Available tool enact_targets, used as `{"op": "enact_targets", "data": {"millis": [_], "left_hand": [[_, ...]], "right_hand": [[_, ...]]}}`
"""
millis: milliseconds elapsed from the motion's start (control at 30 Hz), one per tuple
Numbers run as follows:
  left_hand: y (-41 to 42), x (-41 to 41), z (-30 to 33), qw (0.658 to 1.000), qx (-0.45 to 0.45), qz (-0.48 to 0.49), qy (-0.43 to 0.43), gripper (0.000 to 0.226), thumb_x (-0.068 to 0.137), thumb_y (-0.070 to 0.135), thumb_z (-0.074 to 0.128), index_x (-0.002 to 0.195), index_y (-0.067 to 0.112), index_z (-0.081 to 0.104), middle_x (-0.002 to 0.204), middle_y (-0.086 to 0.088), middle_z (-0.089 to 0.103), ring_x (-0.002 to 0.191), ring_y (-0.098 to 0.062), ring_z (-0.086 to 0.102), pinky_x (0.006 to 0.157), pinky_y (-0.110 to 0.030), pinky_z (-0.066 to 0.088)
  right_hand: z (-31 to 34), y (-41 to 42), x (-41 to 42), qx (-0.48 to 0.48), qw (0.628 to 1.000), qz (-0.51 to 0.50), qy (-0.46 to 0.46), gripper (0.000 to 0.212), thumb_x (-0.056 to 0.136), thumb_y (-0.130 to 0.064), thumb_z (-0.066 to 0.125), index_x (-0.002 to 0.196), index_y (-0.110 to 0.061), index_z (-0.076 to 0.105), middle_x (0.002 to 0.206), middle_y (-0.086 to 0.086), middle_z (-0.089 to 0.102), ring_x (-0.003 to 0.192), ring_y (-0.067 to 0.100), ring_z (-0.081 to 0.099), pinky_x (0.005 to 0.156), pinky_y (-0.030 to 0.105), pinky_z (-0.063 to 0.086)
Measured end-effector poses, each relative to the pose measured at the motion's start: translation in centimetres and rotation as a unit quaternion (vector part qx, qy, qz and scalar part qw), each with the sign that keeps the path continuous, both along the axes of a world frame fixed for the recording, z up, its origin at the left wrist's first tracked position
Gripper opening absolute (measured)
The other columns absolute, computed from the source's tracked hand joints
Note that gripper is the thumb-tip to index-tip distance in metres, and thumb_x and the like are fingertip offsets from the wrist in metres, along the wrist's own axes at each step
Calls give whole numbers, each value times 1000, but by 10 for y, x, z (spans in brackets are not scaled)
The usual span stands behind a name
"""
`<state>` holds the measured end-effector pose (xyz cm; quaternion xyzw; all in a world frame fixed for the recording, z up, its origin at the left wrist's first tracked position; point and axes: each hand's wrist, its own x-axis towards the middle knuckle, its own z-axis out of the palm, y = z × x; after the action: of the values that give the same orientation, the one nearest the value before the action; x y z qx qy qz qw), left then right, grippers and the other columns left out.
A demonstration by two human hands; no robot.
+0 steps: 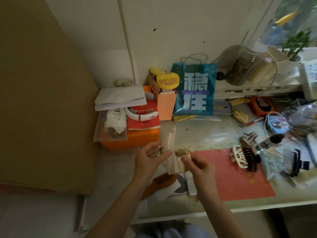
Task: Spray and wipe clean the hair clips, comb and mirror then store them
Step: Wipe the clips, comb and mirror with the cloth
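Head view: both hands meet just below the centre of the frame, above the desk point(197, 134). The left hand point(151, 158) curls its fingers around a clear hair clip point(158, 150), thumb stretched toward the right hand. The right hand point(197, 164) pinches a stained beige wipe point(180, 160) between thumb and forefinger, pressing it against a pale comb point(170, 140) whose teeth point toward 12 o'clock; who carries the comb's weight cannot be told.

At 6 o'clock from the hands, a small mirror point(191, 185) lies flat on the desk, with a brown comb point(161, 182) just beside it at 9 o'clock. At 3 o'clock from the hands, a white claw clip point(237, 155) and a dark brown claw clip point(250, 158) touch on a red mat point(231, 182). A spray bottle point(267, 141) lies tilted at 2 o'clock, a grey clip point(249, 137) beside it. A yellow fan point(167, 80) and a blue bag point(194, 90) stand at 12 o'clock.
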<state>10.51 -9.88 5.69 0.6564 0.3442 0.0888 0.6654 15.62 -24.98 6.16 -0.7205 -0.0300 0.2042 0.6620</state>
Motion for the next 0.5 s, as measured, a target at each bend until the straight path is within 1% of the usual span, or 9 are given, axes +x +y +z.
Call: {"op": "enact_targets", "data": {"millis": [67, 133, 267, 300, 333, 367, 433, 500], "left_hand": [[-1, 3, 12, 1000, -11, -6, -20, 38, 73, 24, 76, 109, 24, 64, 114, 7, 66, 106, -10, 62, 87, -33, 54], [-4, 6, 23, 999, -13, -9, -40, 32, 74, 23, 75, 104, 26, 65, 108, 9, 68, 100, -9, 65, 79, -28, 56], [-11, 18, 42, 999, 8, 1, -40, 39, 74, 28, 75, 111, 27, 63, 107, 14, 65, 95, -3, 62, 65, -14, 49], [-13, 20, 47, 999, 11, 2, -42, 40, 74, 29, 76, 112, 28, 63, 107, 14, 65, 94, -2, 62, 63, -13, 49], [-14, 23, 49, 999, 13, 5, -48, 41, 73, 31, 76, 111, 28, 63, 107, 13, 66, 95, -3, 63, 63, -14, 51], [-15, 25, 51, 998, 17, 8, -55, 40, 71, 32, 77, 109, 29, 63, 108, 11, 66, 97, -5, 63, 67, -17, 53], [-19, 28, 56, 997, 33, 11, -62, 34, 69, 34, 78, 99, 34, 61, 106, 12, 66, 99, -5, 62, 75, -23, 54], [-24, 30, 61, 996, 54, 9, -73, 32, 67, 33, 79, 92, 36, 59, 102, 14, 66, 96, -2, 62, 75, -22, 53]], "right_hand": [[7, -4, 2, 19, 1000, -11, -12, 17, 85, -7, 63, 99, -8, 72, 83, 3, 74, 78, 15, 69, 63, 16, 52], [16, -6, 4, 50, 999, -6, -8, 19, 85, -6, 62, 102, -7, 72, 88, 5, 75, 82, 16, 69, 65, 17, 53], [30, -6, 5, 90, 995, 32, -7, 28, 83, -8, 63, 110, -11, 69, 95, 3, 75, 88, 17, 70, 71, 20, 54], [33, -6, 5, 101, 994, 40, -9, 31, 82, -9, 65, 112, -13, 68, 97, 3, 75, 89, 15, 70, 73, 21, 54], [35, -7, 6, 110, 993, 48, -10, 34, 80, -9, 66, 113, -16, 67, 98, 2, 74, 91, 14, 69, 73, 22, 54], [36, -7, 7, 114, 992, 53, -14, 37, 78, -9, 68, 113, -19, 67, 99, 1, 74, 92, 13, 69, 73, 22, 54], [38, -8, 9, 114, 992, 56, -23, 42, 75, -4, 71, 113, -23, 66, 101, 0, 74, 92, 12, 68, 70, 21, 52], [39, -7, 12, 109, 992, 59, -35, 47, 73, -4, 74, 116, -21, 65, 104, -1, 72, 96, 13, 67, 74, 24, 53]]}}
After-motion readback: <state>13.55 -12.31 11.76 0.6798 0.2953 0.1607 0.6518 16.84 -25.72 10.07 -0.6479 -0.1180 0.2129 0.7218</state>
